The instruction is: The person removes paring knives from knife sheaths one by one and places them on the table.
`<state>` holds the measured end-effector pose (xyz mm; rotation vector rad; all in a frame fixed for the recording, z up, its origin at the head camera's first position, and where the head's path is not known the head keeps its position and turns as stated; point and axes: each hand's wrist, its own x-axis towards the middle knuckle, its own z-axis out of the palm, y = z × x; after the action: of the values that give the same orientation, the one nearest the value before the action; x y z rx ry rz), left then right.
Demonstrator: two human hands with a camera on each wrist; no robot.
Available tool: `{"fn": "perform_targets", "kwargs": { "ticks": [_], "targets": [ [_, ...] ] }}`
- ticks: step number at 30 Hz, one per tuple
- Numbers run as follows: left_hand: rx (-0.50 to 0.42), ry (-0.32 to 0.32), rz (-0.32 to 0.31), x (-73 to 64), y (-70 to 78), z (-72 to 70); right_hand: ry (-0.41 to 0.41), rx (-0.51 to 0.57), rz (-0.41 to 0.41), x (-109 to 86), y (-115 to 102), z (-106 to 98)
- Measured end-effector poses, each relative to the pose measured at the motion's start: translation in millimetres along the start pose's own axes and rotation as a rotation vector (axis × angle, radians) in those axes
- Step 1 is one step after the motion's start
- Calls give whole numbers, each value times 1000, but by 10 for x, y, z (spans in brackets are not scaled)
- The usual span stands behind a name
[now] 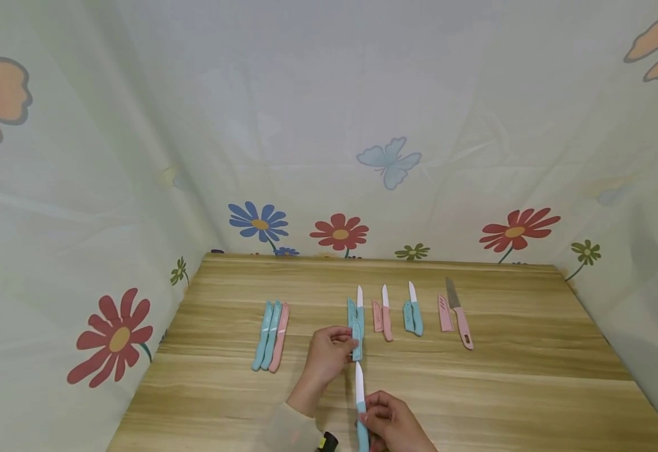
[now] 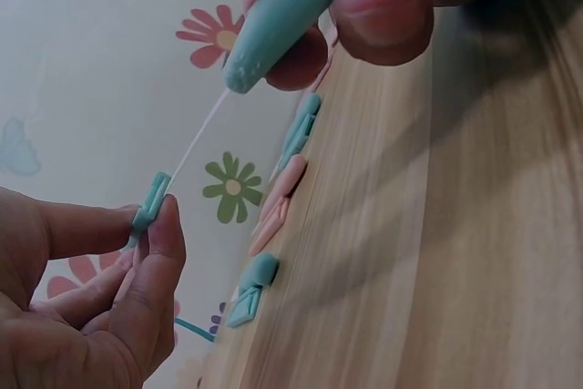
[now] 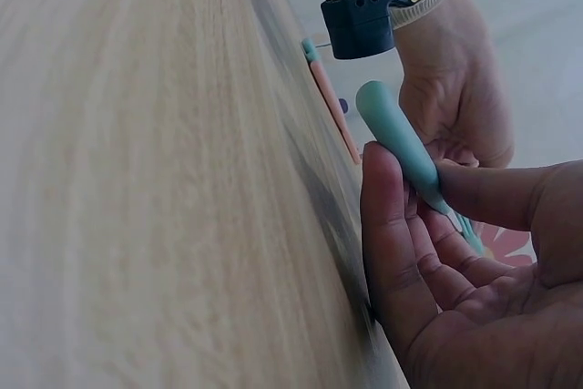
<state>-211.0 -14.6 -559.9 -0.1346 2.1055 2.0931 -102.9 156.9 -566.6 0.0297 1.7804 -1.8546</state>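
Observation:
My left hand pinches a teal knife sheath between thumb and fingers, above the table. Below it in the head view, my right hand grips the teal handle of a paring knife. Its white blade points away from me, the tip close to the sheath's near end. In the left wrist view the blade lines up with the sheath; whether the tip is inside it I cannot tell. The right wrist view shows the handle held between thumb and fingers, the blade mostly hidden.
Several bare knives lie beside their sheaths further back: a teal one, a pink one, another teal one and a larger pink-handled one. Three sheathed knives lie at the left on the wooden table.

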Motion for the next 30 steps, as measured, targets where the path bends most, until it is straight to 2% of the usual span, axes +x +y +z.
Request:
{"fn": "perform_targets", "kwargs": {
  "ticks": [6, 10, 18, 22, 25, 30],
  "targets": [
    [2, 24, 25, 18, -2, -39, 0, -3, -18, -1, 4, 9],
    [43, 48, 33, 63, -9, -103, 8, -11, -24, 7, 29, 5],
    [306, 134, 87, 135, 4, -274, 6, 5, -20, 7, 18, 3],
    [369, 157, 99, 162, 12, -334, 3, 3, -27, 3, 17, 2],
    [402, 165, 86, 182, 23, -368, 2, 5, -25, 9, 21, 3],
    [519, 193, 82, 220, 30, -413, 4, 4, -19, 17, 36, -5]
  ]
}}
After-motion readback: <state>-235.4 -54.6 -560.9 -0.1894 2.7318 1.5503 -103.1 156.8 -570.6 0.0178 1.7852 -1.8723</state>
